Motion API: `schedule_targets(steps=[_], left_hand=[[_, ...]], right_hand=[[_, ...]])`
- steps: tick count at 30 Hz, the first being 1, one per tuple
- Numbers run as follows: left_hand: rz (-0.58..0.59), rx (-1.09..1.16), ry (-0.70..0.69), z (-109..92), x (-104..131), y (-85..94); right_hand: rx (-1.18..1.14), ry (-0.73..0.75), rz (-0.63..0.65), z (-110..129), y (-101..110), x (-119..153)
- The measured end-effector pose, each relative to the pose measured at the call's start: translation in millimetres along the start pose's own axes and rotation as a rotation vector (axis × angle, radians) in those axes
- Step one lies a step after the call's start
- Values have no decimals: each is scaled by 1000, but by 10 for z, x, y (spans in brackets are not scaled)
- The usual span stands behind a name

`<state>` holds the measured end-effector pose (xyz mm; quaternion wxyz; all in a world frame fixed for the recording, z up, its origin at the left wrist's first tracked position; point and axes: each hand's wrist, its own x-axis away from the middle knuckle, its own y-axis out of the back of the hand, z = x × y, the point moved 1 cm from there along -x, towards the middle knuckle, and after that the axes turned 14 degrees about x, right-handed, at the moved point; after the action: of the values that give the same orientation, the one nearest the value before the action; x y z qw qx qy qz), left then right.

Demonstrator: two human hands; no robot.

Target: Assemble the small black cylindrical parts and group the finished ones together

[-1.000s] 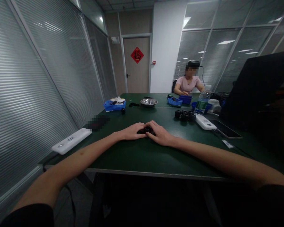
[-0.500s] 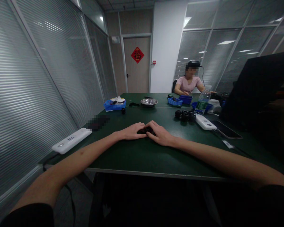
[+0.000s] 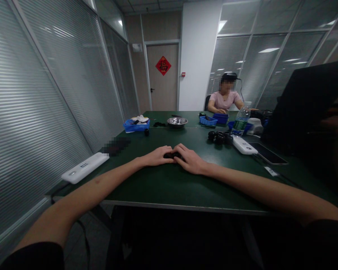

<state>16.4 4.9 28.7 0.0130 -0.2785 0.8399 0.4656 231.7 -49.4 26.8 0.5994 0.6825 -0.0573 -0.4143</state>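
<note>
Both hands meet over the middle of the dark green table [image 3: 157, 187]. My left hand [image 3: 160, 156] is closed round the left part of a small black object [image 3: 169, 155]. My right hand [image 3: 190, 160] curls over the right part of the same object, its fingers touching those of my left hand. Most of the object is hidden by the fingers, so its shape cannot be made out. Beyond my right hand lie several black round parts [image 3: 219, 137] in a cluster. A metal bowl [image 3: 177, 122] stands farther back.
A blue basket [image 3: 137, 125] and a white power bank [image 3: 86, 168] are on the left. To the right are a bottle [image 3: 240, 122], another white power bank [image 3: 244, 145] and a phone [image 3: 270, 153]. A person [image 3: 225, 100] sits at the far side, near blue trays [image 3: 208, 120].
The fingers of both hands have shifted very slightly around the black object. Otherwise the hands and the things on the table look the same.
</note>
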Motion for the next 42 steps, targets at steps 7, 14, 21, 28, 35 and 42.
schedule_targets(steps=[7,14,21,28,35,42], left_hand=[[3,2,31,-29,2,13],[-3,-9,40,-14,-3,1],[-9,-12,33,-2,1,5],[1,-15,6,23,4,4],[1,-19,24,49,3,-6],[17,-24,11,8,19,15]], right_hand=[[-14,-50,-1,4,19,3],[-2,-8,-11,11,19,12],[-21,-22,-8,16,27,-1],[-9,-72,-28,-18,-11,-2],[-20,-40,-12,15,23,4],[-19,-281,-47,-81,-52,-5]])
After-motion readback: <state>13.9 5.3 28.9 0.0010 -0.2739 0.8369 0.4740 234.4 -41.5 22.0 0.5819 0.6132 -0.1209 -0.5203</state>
